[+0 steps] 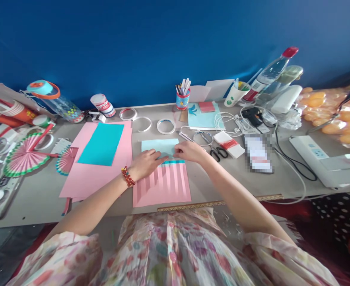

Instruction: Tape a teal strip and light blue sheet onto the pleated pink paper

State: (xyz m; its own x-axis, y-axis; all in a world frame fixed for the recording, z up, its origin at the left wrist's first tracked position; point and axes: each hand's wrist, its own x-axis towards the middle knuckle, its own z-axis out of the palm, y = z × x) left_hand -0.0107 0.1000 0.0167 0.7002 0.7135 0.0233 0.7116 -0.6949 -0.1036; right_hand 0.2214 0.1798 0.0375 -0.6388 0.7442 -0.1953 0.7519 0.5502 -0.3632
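A pink sheet (pixel 160 190) with pleat-like creases lies on the desk in front of me. A narrow teal band (pixel 172 162) crosses it, and pale blue paper (pixel 158 143) extends beyond the band. My left hand (pixel 146 162) rests over the left side, fingers stretched across the paper and thumb pointing right. Bent fingers of my right hand (pixel 189 151) pinch the right edge of the pale blue paper near the band; their exact contact is partly hidden. Beyond my left wrist, a teal sheet (pixel 102 143) lies on larger pink sheets (pixel 88 178).
Finished paper fans (pixel 27 155) lie at left. Behind my hands are tape rolls (pixel 166 126) and a pen holder (pixel 183 99). Black-handled scissors (pixel 218 153), a phone (pixel 257 154) and tangled white cables (pixel 231 124) are at right. A wooden ruler (pixel 191 205) lies along the front edge.
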